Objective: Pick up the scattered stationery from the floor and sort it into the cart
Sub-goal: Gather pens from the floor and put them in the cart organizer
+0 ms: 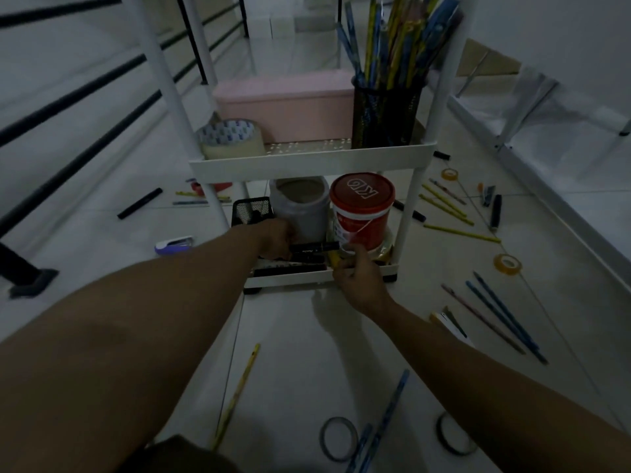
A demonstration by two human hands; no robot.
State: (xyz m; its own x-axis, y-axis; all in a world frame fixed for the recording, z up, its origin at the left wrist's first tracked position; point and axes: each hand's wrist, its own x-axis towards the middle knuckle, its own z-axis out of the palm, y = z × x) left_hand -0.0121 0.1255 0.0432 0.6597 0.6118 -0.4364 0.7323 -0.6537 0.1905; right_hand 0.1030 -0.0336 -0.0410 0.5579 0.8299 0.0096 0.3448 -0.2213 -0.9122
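A white cart (309, 161) stands in front of me. My left hand (278, 238) reaches into its bottom shelf and grips a black marker (316, 247) lying above other dark markers (300, 259). My right hand (358, 281) is at the shelf's front edge with fingers curled round a small yellow object (334, 259); what it is I cannot tell. Pencils (447, 203), a yellow pencil (239, 394), blue pencils (505, 312), tape rolls (507, 264) and black markers (140, 203) lie scattered on the floor.
The bottom shelf holds a black mesh cup (247, 209), a grey jar (300, 209) and a red-lidded bucket (362, 209). Above sit a pink box (283, 107), a packing tape roll (232, 138) and a mesh holder of pencils (386, 110). A purple stapler (174, 244) lies left.
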